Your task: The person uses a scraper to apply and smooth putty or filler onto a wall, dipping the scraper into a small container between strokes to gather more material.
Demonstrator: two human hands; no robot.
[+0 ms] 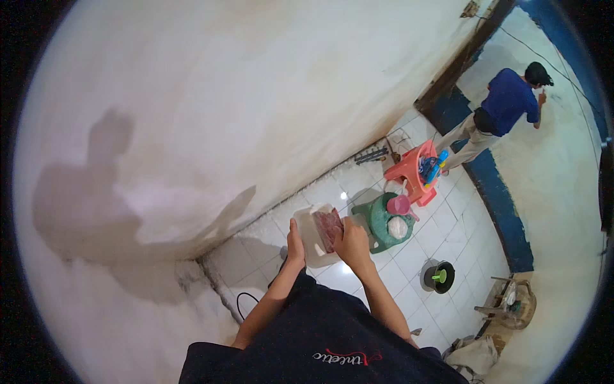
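Note:
A pale, translucent plastic container (310,240) is in front of my chest. My left hand (295,244) grips its left side, with the thumb and fingers pointing up along the wall. A flat, mottled reddish-brown piece (328,230) lies against the container's opening; its exact kind I cannot make out. My right hand (352,241) is closed on the right edge of that piece. Its fingertips are hidden behind the knuckles. Just beyond the right hand stands a green plastic stool (377,221), bearing a pink dipper (398,205) and a white bundle (397,227).
A salmon-pink stool (409,169) with blue and yellow items stands farther off. A black bucket (440,277) holds a green scoop. A wooden chair (521,304) is at the right. At the far right wall a person (508,102) in blue works. A whitish wall (224,96) rises at my left.

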